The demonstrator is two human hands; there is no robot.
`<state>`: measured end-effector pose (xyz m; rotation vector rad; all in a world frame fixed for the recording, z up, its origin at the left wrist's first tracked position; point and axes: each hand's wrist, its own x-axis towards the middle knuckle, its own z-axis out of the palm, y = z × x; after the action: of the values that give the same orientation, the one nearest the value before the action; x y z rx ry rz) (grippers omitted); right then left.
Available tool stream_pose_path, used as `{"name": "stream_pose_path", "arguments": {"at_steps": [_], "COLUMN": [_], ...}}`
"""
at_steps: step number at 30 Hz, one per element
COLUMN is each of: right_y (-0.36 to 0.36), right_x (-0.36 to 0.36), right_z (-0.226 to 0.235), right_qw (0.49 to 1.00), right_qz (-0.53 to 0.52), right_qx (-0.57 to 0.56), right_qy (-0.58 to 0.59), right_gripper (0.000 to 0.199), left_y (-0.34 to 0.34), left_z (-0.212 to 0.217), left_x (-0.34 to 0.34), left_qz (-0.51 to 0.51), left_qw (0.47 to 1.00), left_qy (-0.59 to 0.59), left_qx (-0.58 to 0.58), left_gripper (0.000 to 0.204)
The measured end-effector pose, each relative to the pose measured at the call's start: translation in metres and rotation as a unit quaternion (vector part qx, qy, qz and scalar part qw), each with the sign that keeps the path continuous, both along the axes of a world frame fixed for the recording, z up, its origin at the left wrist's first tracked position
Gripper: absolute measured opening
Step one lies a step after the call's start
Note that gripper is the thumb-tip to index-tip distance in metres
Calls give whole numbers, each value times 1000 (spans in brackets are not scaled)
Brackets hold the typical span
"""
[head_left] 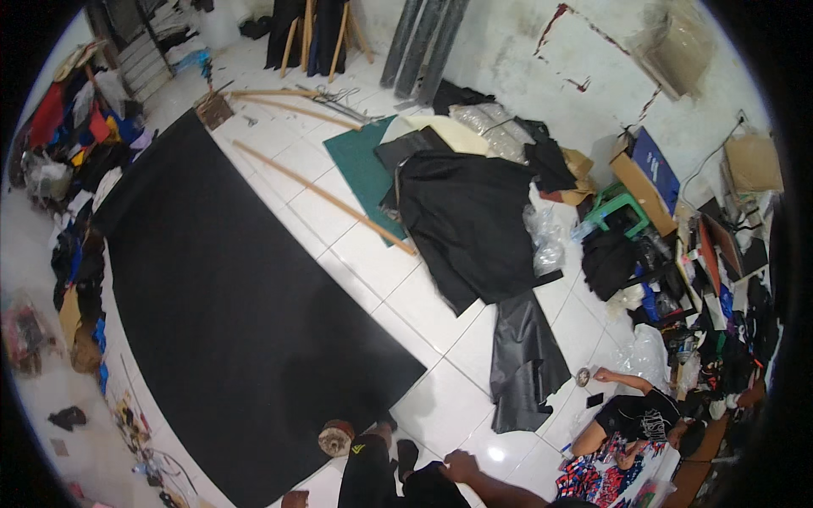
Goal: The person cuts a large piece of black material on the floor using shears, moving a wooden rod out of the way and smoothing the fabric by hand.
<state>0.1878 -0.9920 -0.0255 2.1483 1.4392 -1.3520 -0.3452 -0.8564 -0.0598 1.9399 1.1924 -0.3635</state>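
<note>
A wide sheet of black fabric (246,313) lies spread on the floor in front and to the left of me. My right hand (460,466) is curled closed beside the dark trousers over my leg; whatever it may hold is hidden. A round, brownish weight (336,438) sits on the fabric's near edge, close to my foot. At the far end, a square block (213,111) rests on the fabric's corner. My left hand is not seen; a small brown patch at the lower edge is too cut off to make out.
A wooden stick (326,199) lies along the fabric's right side. Beyond it are a green sheet (356,169) and a heap of black cloth (466,220). At the right, another person (644,423) sits among colourful pieces. Piled cloth (85,135) lines the left.
</note>
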Motion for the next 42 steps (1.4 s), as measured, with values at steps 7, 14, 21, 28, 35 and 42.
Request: {"name": "stream_pose_path", "arguments": {"at_steps": [7, 14, 21, 28, 35, 42], "right_y": [49, 219, 295, 486, 813, 1041], "right_x": [197, 201, 224, 396, 567, 504], "right_z": [-2, 86, 14, -4, 66, 80], "right_qw": [987, 937, 924, 982, 827, 874], "right_qz": [-138, -331, -303, -189, -454, -427], "right_qx": [47, 110, 198, -5, 294, 171], "right_qy": [-68, -32, 123, 11, 151, 156], "right_gripper": [43, 45, 34, 42, 28, 33], "left_y": [111, 437, 695, 711, 695, 926], "left_z": [76, 122, 193, 157, 115, 94], "left_x": [61, 229, 359, 419, 385, 370], "left_qz": [524, 325, 397, 539, 609, 625], "left_qw": [738, 939, 882, 831, 707, 750], "left_qy": [77, -40, -244, -73, -8, 73], "left_qx": [-418, -102, -76, -117, -359, -204], "left_gripper": [34, 35, 34, 24, 25, 44]}}
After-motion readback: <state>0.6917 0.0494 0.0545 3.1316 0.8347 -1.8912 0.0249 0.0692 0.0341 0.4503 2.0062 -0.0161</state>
